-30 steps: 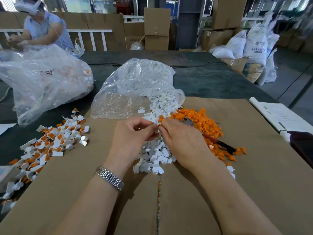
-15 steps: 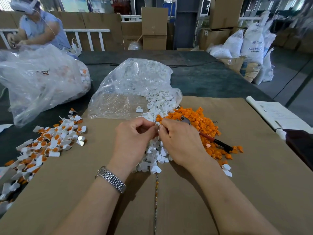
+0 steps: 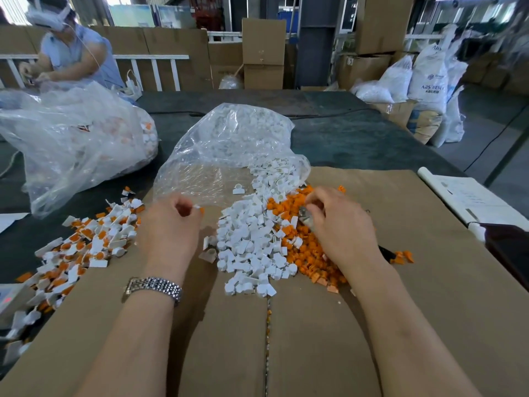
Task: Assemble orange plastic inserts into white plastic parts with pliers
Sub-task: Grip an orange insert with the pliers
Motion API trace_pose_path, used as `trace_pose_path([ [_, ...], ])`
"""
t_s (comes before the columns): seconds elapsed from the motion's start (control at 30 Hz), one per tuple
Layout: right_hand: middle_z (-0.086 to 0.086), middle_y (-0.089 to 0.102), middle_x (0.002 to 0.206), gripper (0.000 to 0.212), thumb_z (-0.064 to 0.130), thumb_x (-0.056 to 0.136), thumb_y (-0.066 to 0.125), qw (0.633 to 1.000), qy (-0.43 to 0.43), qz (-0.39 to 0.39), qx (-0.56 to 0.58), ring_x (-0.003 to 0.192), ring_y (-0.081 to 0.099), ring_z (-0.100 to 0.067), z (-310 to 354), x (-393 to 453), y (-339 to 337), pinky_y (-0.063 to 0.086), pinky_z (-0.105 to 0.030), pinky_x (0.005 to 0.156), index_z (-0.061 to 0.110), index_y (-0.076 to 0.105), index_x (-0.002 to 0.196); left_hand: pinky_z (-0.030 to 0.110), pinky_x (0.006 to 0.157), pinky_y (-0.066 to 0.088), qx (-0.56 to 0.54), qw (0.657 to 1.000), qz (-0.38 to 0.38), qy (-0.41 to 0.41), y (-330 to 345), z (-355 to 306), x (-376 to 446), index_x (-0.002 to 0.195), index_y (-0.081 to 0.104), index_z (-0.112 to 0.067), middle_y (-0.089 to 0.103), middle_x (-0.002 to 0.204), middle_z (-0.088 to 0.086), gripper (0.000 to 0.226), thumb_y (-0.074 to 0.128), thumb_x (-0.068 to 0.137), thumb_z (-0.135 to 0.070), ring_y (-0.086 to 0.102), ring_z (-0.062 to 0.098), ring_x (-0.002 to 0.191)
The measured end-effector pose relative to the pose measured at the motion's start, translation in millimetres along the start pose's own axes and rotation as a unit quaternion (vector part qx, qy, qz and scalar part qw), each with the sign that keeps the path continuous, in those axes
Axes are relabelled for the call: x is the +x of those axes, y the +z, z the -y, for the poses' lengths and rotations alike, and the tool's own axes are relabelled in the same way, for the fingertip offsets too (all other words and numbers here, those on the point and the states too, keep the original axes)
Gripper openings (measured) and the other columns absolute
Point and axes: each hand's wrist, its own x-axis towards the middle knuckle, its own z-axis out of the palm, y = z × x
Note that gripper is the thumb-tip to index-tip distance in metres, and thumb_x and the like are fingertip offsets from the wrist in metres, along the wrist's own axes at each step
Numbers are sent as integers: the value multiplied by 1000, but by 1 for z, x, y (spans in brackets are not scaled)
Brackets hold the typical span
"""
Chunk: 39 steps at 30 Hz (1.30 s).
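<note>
Hands among small, perhaps ridged plastic parts

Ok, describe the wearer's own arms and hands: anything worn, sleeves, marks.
Both forearms are bare up to the bottom edge of the picture, with no sleeves in view. The left wrist carries a silver metal link watch band; its face is not in view. The left hand and the right hand wear no gloves, and no rings show. The right wrist is bare. No marks show.

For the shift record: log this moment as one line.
left hand: pinches white part | right hand: on pliers in orange inserts | finished pile: far left
</note>
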Motion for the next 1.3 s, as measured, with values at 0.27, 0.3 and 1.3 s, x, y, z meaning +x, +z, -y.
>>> trace_pose_path([
  [0.27, 8, 60, 117, 24, 36, 103, 54, 993, -58, 92, -54, 116, 51, -13, 7, -4, 10, 39, -24, 80, 30, 67, 121, 34, 74, 47, 93, 995, 13, 38, -4, 10, 6, 118, 69, -16, 52, 125, 6, 27, 68, 92, -13, 58, 21, 93],
  [0.3, 8, 60, 120, 26, 36, 103, 53, 990, -69, 105, -64, 119, 49, -13, 8, -5, 12, 38, -24, 82, 31, 66, 125, 26, 71, 43, 53, 996, 45, 61, -4, 8, 5, 113, 70, -20, 56, 116, 0, 24, 69, 91, -12, 58, 15, 88],
  [1.3, 15, 65, 103, 9, 21, 95, 69, 972, 28, 24, 230, 88, 61, 1, 16, -5, 9, 50, -12, 75, 27, 75, 96, 18, 64, 52, -164, 954, 244, 57, -3, 1, -3, 113, 71, -35, 73, 89, -7, 24, 70, 97, -17, 72, 9, 74],
])
